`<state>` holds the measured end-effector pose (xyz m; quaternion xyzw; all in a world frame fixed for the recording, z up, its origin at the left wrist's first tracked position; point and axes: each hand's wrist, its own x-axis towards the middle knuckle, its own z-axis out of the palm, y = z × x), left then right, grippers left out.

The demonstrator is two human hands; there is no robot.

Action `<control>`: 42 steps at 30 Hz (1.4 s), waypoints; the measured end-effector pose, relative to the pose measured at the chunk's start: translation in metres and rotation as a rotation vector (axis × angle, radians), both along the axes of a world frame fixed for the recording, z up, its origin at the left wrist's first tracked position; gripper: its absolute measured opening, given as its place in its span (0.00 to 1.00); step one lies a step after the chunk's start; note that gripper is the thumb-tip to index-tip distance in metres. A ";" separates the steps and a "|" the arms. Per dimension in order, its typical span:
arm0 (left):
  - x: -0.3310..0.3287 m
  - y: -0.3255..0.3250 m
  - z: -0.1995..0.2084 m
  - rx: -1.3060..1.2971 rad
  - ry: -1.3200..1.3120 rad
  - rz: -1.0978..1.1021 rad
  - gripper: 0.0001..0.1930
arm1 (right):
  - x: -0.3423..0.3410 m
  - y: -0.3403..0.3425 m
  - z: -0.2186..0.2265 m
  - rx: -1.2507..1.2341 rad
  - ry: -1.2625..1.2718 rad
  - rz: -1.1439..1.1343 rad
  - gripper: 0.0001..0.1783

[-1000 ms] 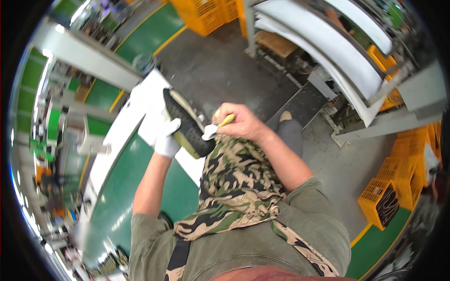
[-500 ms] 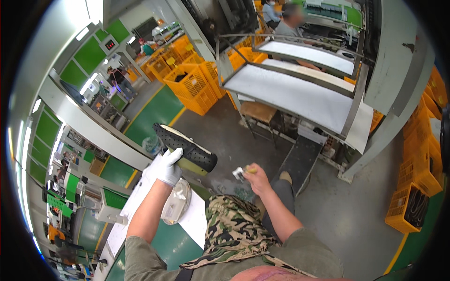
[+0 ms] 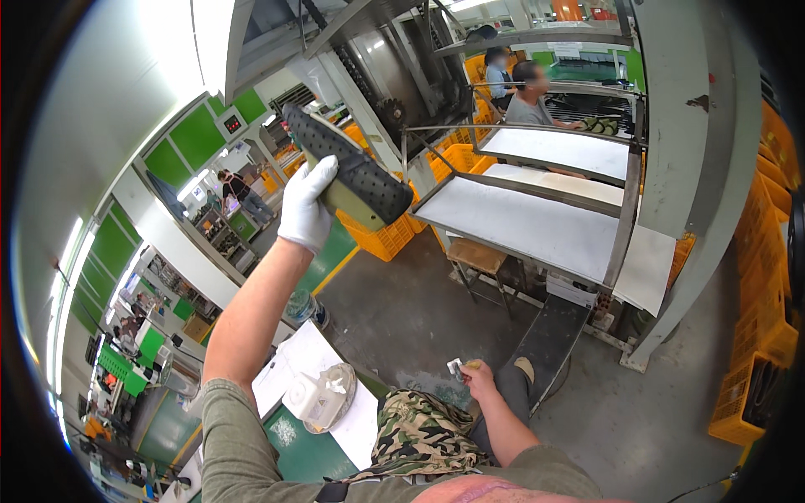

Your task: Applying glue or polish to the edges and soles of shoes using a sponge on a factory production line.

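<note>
My left hand (image 3: 306,211), in a white glove, is raised high and grips a shoe sole (image 3: 359,174) that is black and dotted, with an olive-green side. The fingers behind it are partly hidden. Low in front of me, my bare right hand (image 3: 481,384) is closed on a small brush (image 3: 456,369) with white bristles and a yellowish handle. The brush is well apart from the sole. Below my left forearm, a white plastic container (image 3: 312,399) stands in a clear round dish (image 3: 345,408) on the bench.
White paper (image 3: 356,444) covers part of the green bench. Ahead stands a metal rack with white shelves (image 3: 537,222), with a stool (image 3: 476,254) under it. Yellow crates (image 3: 381,239) stand beyond the sole, more crates (image 3: 742,394) at the right. A person (image 3: 532,105) works behind the rack.
My left hand has lifted the sole upward and tilted it. The right hand still grips the brush and sits lower in the picture. The view has tipped up, showing more of the machine ahead.
</note>
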<state>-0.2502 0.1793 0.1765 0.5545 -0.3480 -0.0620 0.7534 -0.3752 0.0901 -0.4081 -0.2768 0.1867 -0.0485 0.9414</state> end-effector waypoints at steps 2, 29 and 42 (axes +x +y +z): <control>0.000 -0.019 0.017 0.007 -0.039 -0.042 0.17 | -0.004 0.001 -0.004 -0.045 0.017 0.040 0.14; 0.314 -0.184 -0.237 0.464 0.284 0.211 0.28 | 0.084 0.006 -0.016 -0.044 -0.004 -0.001 0.12; 0.435 -0.175 -0.312 0.443 0.157 -0.377 0.21 | 0.091 0.020 -0.005 -0.044 0.062 0.114 0.11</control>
